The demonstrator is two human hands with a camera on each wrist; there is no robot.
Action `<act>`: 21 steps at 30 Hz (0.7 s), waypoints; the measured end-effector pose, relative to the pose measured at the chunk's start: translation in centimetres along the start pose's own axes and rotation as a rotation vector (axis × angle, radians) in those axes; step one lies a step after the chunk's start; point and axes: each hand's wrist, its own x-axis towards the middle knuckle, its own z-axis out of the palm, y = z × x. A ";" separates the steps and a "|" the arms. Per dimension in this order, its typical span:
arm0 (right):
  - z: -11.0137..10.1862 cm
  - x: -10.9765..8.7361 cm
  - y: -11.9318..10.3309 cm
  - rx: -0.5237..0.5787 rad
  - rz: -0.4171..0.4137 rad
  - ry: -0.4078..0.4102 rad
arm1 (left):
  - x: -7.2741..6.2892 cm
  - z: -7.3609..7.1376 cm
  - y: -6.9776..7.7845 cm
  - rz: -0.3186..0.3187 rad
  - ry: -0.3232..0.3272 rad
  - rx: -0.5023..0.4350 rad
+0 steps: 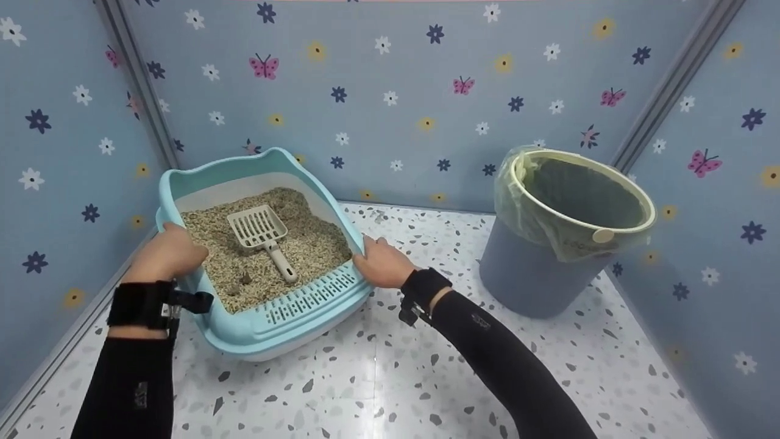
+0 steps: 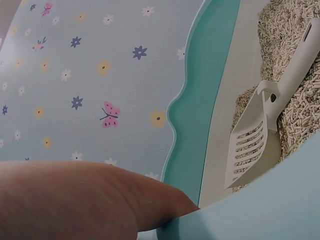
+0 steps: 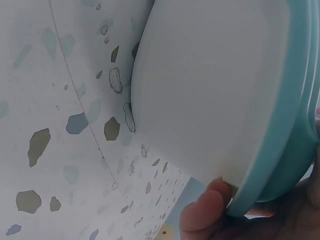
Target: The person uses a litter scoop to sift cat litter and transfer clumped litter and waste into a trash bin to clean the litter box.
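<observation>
A litter box with a light blue rim (image 1: 268, 339) and a white base holds tan pellet litter (image 1: 323, 235). On the litter lies a beige slotted litter scoop (image 1: 259, 227), its handle toward the front right. My left hand (image 1: 170, 251) grips the rim on the left side; in the left wrist view its thumb (image 2: 150, 200) lies against the rim. At the right side my right hand (image 1: 385, 262) grips the rim, with fingertips (image 3: 202, 210) curled under its edge in the right wrist view. A few dark clumps (image 1: 245, 278) show near the front left of the litter.
A grey-blue trash bin (image 1: 530, 274) stands to the right, lined with a translucent yellowish bag (image 1: 509, 189) under a cream ring (image 1: 615, 228). Flower-patterned walls (image 1: 390, 79) close in the back and both sides. The floor (image 1: 390, 378) is white speckled terrazzo.
</observation>
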 end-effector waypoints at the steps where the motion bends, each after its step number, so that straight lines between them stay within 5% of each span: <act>1: -0.1 -0.3 0.1 0.006 0.002 0.003 | 0.1 0.0 0.1 0.017 0.002 0.001; 21: -1.6 -8.9 2.7 -0.007 0.187 0.057 | 3.9 4.4 3.0 0.304 0.112 -0.115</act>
